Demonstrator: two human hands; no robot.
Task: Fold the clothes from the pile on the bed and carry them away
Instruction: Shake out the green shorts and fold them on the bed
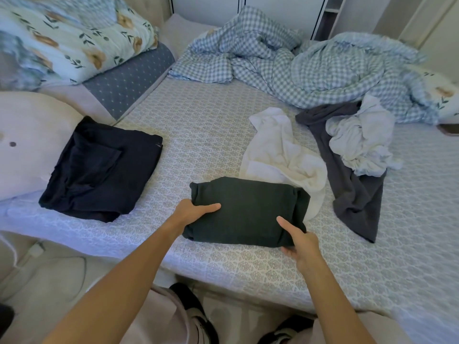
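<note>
Dark green folded garment (246, 212) sits near the front edge of the bed (198, 115). Left hand (191, 212) holds its left end, thumb on top, fingers tucked under; right hand (301, 240) pinches the near right corner. Soft, light, floppy knit: likely unfolds if lifted by 1 edge, so support from underneath at both ends. Folded navy piece (99, 170) lies well left; white (280, 150) and grey (352, 184) clothes unfolded behind.

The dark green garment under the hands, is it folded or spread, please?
Folded: the dark green garment is a compact rectangle with doubled edges, gripped by both hands.
</note>
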